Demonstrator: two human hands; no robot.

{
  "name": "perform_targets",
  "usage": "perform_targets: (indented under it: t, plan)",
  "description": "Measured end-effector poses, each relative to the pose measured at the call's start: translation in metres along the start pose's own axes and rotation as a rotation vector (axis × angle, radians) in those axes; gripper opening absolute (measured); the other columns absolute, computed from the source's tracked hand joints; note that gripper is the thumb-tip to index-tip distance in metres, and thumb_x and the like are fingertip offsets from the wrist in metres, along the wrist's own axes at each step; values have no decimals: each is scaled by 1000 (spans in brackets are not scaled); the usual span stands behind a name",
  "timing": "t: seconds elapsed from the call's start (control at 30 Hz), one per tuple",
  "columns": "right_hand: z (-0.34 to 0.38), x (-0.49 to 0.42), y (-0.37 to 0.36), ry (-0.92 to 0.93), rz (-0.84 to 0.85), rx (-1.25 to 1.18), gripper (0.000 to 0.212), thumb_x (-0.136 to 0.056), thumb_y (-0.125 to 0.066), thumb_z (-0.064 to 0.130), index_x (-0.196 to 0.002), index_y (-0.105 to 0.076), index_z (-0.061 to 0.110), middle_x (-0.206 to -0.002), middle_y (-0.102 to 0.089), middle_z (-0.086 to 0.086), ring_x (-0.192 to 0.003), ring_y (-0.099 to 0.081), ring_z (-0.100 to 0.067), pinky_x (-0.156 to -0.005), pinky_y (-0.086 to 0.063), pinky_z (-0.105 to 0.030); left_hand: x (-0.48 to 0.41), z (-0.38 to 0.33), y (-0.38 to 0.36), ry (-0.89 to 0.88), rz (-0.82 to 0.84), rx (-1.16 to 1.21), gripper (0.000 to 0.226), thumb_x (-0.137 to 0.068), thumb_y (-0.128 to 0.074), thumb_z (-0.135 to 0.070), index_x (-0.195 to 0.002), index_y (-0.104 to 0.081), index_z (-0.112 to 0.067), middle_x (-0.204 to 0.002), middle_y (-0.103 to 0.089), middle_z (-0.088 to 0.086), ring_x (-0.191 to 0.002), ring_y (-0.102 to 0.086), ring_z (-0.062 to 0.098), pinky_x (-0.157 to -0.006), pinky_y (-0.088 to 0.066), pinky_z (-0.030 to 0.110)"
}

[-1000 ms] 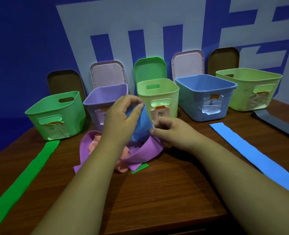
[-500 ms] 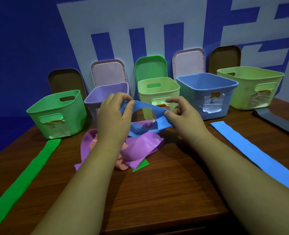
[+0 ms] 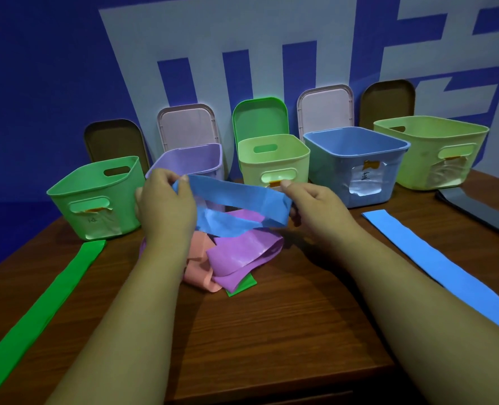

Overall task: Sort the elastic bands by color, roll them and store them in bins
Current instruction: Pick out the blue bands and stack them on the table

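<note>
I hold a blue elastic band [image 3: 236,197] stretched in the air between both hands, above a pile on the table. My left hand [image 3: 166,209] pinches its left end; my right hand [image 3: 315,206] pinches its right end. Under it lie a purple band [image 3: 242,255], a pink band [image 3: 198,273] and a corner of a green band [image 3: 242,287]. Behind stand a green bin [image 3: 96,200], a purple bin [image 3: 189,162], a pale green bin [image 3: 271,159], a blue bin [image 3: 356,162] and a larger pale green bin [image 3: 429,153].
A long green band [image 3: 37,311] lies flat at the left of the wooden table [image 3: 271,331]. A long blue band [image 3: 447,270] lies flat at the right, with a dark grey band [image 3: 476,214] beyond it. Lids lean on the blue wall behind the bins.
The blue band has been lifted out of the pile and pulled wide. My right hand moved right, my left hand rose a little, and the loop opened out.
</note>
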State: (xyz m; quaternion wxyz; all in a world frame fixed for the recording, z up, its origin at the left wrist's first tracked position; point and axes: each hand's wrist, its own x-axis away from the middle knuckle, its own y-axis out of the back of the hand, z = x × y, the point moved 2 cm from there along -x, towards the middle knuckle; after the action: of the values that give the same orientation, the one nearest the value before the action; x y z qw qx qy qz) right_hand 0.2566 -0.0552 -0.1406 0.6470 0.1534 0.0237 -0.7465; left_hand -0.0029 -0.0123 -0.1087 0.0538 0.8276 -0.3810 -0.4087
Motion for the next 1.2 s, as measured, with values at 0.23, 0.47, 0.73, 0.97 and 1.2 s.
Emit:
perform_targets:
  t: [0.23,0.47,0.73,0.97,1.2]
  plan:
    - [-3,4,-9,74,204,71,16,-102,-71,32,-91,-73,21,-77,-63,0,-70,-57,-18,-65,-57,-50,24,-28,-9,-300,231,-95,11,-98,-70,-22,-108,-66,-20,-111,-64,1,-104,-59,22,-88,-49,29]
    - [-6,-2,-7,162,163,44,12,-102,-74,30,-92,-78,24,-113,-55,5,-92,-70,-27,-76,-65,-41,55,-42,-26,-153,675,183,21,-103,-63,-46,-95,-76,-31,-86,-74,-12,-83,-68,6,-70,-51,23]
    - [-12,-7,-9,175,155,142,13,-100,-75,37,-90,-76,30,-112,-61,7,-99,-72,-20,-95,-61,-52,46,-43,-20,16,572,435,8,-100,-72,-20,-100,-79,-24,-94,-77,-9,-86,-70,2,-73,-62,26]
    - [-20,-10,-10,127,131,62,21,-91,-77,51,-109,-73,39,-116,-70,7,-97,-74,-17,-84,-62,-41,-7,-103,11,-467,364,166,8,-101,-67,-15,-100,-75,-16,-93,-68,-7,-85,-58,9,-80,-46,26]
    - [-19,-3,-7,101,135,-17,31,-93,-76,58,-121,-69,46,-119,-72,16,-101,-73,-6,-81,-55,-27,-66,-184,57,-662,218,12,13,-106,-59,-15,-107,-72,-15,-99,-59,-6,-91,-51,12,-76,-32,21]
